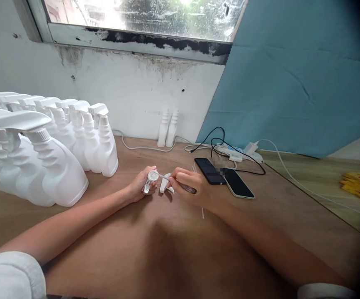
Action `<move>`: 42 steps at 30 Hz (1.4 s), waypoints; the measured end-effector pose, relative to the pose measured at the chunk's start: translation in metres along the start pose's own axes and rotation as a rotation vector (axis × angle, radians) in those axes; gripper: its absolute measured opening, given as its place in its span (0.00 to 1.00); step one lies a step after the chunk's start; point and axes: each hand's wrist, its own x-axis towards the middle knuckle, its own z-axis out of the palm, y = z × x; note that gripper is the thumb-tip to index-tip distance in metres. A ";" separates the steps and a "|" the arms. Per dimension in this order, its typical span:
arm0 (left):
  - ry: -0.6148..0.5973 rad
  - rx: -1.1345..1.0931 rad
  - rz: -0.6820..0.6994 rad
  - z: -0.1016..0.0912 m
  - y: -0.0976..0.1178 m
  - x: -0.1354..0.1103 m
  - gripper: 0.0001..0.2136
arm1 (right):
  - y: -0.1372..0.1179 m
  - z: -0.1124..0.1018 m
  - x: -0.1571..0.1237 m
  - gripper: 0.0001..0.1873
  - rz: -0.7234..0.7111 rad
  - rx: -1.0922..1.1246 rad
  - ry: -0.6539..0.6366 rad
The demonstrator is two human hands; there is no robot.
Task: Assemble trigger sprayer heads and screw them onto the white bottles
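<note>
In the head view my left hand (142, 185) is closed around a white spray trigger head (152, 176), its round cap end facing up. My right hand (188, 182) grips a screwdriver-like tool (190, 189) with a dark, partly see-through handle. The thin metal shaft points left and its tip is at the rim of the spray head; whether it reaches inside I cannot tell. Between my hands, white plastic spray parts (165, 183) lie on the wooden table (130, 249). A thin white tube (203, 212) shows below my right wrist.
Rows of white spray bottles (64, 166) stand at the left. Two slim white bottles (167, 131) lean against the wall. To the right lie a black phone (210, 171) and a pale-edged phone (239, 183), with cables and a power strip (239, 151) behind them.
</note>
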 end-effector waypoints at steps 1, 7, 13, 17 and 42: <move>0.001 0.003 -0.003 0.000 0.000 0.000 0.24 | -0.001 0.000 0.001 0.18 0.025 0.008 0.015; -0.006 0.030 -0.027 -0.001 0.000 0.001 0.25 | -0.002 -0.003 0.002 0.18 0.146 0.115 0.013; -0.005 0.039 -0.001 -0.001 0.000 0.002 0.25 | 0.005 0.006 -0.007 0.20 0.102 0.141 0.106; -0.031 0.047 0.002 0.000 0.000 0.002 0.25 | 0.009 0.014 -0.014 0.20 -0.056 0.107 0.155; 0.036 0.172 -0.086 0.009 0.006 0.002 0.22 | 0.013 -0.017 -0.004 0.17 0.012 0.127 -0.087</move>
